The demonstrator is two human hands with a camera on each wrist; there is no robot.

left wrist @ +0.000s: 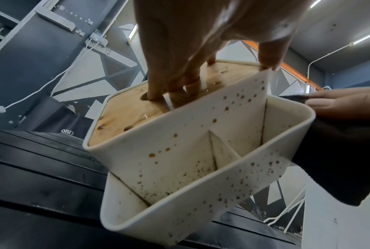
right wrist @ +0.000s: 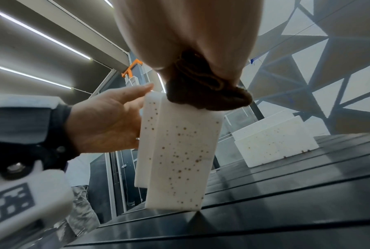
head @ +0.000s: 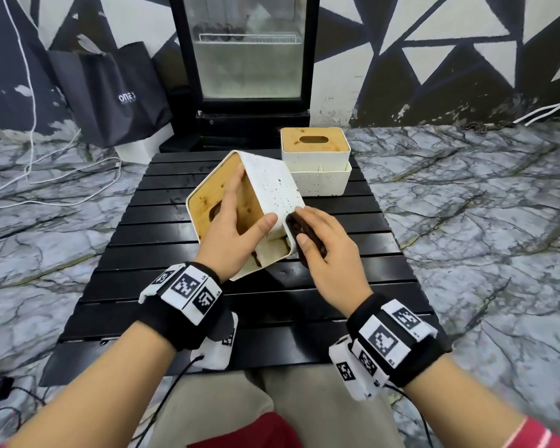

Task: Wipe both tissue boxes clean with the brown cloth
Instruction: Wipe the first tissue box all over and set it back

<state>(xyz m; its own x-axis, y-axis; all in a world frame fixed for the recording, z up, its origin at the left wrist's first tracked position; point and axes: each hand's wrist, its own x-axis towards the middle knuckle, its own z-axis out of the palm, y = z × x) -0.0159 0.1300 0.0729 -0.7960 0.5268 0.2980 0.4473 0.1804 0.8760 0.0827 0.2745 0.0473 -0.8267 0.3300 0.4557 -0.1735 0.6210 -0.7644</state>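
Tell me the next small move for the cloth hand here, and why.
Probably drag the brown cloth along the speckled side of the tilted tissue box: the right hand presses it at one edge, the left hand steadies the box, and brown spots cover that wall.

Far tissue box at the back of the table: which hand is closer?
Right. The right hand, pressing the brown cloth on the tilted box, sits just in front of the far tissue box. The left hand grips the tilted box further left, both apart.

Head view looks down; wrist views close, upward; all share tissue box
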